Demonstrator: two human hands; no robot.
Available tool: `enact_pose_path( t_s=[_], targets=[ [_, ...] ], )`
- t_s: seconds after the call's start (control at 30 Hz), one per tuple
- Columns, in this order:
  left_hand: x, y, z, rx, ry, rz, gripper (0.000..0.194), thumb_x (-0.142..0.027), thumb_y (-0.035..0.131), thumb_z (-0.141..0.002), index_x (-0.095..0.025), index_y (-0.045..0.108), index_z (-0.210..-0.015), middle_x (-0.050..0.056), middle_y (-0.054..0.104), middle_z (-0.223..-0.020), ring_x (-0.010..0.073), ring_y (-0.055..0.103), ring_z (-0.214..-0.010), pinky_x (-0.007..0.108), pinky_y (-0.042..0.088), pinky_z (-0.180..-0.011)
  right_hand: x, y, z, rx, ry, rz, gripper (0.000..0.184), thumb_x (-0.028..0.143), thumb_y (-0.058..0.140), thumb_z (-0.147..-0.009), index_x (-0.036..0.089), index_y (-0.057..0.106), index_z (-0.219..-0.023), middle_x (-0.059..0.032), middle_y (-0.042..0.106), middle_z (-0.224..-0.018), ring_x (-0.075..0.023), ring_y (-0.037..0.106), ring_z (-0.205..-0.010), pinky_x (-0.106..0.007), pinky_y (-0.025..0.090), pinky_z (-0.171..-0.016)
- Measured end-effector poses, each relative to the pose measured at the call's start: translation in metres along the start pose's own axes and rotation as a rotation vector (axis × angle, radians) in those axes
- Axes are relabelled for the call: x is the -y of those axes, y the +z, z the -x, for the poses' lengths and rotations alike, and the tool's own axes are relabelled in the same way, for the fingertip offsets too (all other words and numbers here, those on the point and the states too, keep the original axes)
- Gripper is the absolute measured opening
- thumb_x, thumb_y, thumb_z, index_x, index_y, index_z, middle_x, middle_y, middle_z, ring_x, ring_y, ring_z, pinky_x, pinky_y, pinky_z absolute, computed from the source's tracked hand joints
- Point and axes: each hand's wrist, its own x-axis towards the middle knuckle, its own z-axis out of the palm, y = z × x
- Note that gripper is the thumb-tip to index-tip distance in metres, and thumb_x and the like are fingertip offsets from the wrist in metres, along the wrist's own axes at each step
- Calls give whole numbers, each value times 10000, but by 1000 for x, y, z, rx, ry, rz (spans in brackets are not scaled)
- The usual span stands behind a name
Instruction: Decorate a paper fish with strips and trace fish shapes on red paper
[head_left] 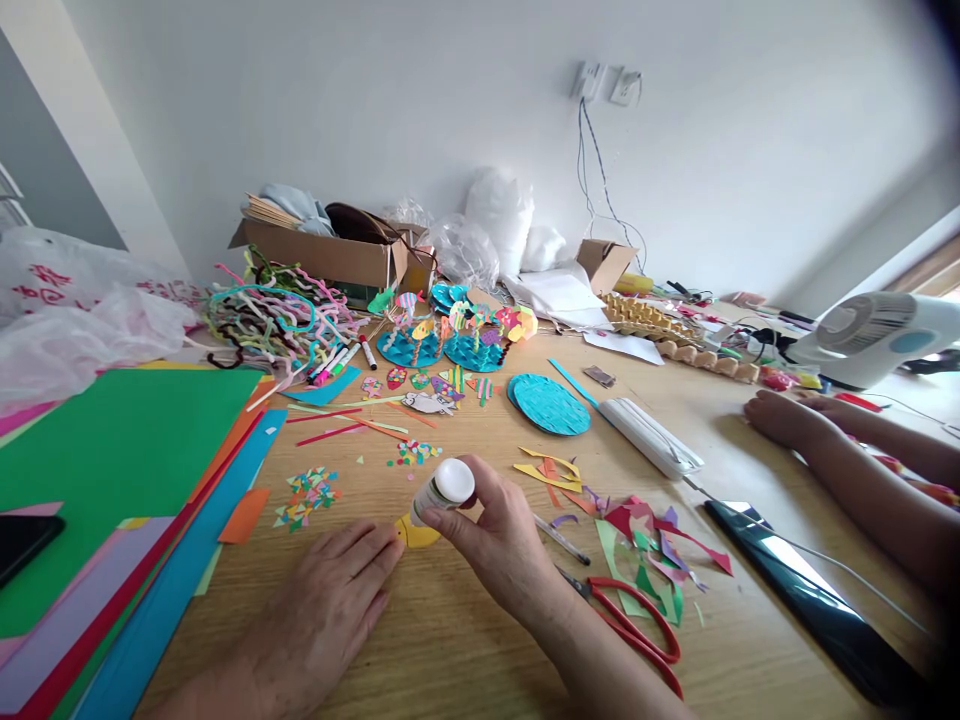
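Observation:
My right hand [506,535] is wrapped round a white glue stick [442,490], tilted with its round end up. Its lower end is over a small yellow paper shape [418,534], partly hidden by the hand, so I cannot tell whether they touch. My left hand [330,595] lies flat on the table, fingers extended, the fingertips at the yellow shape's left edge. Paper bits [309,497] in several colours are heaped beyond the left hand. A pen [562,540] and red-handled scissors [634,625] lie right of my right hand.
Coloured paper sheets [135,440] are stacked at left, pipe cleaners [285,310] behind. Paper fish stand on blue discs [472,352]; blue ovals [551,405] lie nearer. Paper scraps [660,550], a power strip [649,437] and a dark glossy slab [810,600] lie right, near another person's arms [840,470].

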Motion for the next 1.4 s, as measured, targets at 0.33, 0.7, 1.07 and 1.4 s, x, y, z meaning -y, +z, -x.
enact_pose_path(
  t_s=[0.33,0.7,1.07,1.4],
  targets=[
    [-1,-3,-4,28,20,-33,332,-157,423,-812,-182,599,-1092,23,676,-1083,205,635,-946,317,534,-790,0,1,0,21,-14,13,208,291,674,-751,179,499,-729,30,524,-689,-133,459,-656,-225,305,-594],
    [-3,-3,-4,74,-6,-14,335,-151,423,-811,-190,603,-1091,21,673,-1088,203,627,-963,319,533,-801,2,2,-1,42,10,11,194,272,672,-752,179,504,-723,32,526,-686,-130,463,-655,-222,312,-596],
    [-3,-2,0,69,-41,32,358,-139,431,-813,-217,580,-1129,28,651,-1124,206,600,-1004,340,497,-854,2,-5,5,48,44,-11,144,286,639,-760,186,535,-769,32,543,-691,-117,458,-630,-216,334,-572],
    [-2,-3,-1,19,-5,22,332,-149,424,-829,-197,591,-1112,30,662,-1107,206,617,-981,326,518,-834,-9,-9,3,-58,181,-222,189,323,642,-720,181,532,-778,3,578,-716,-139,491,-647,-251,394,-587]
  ],
)
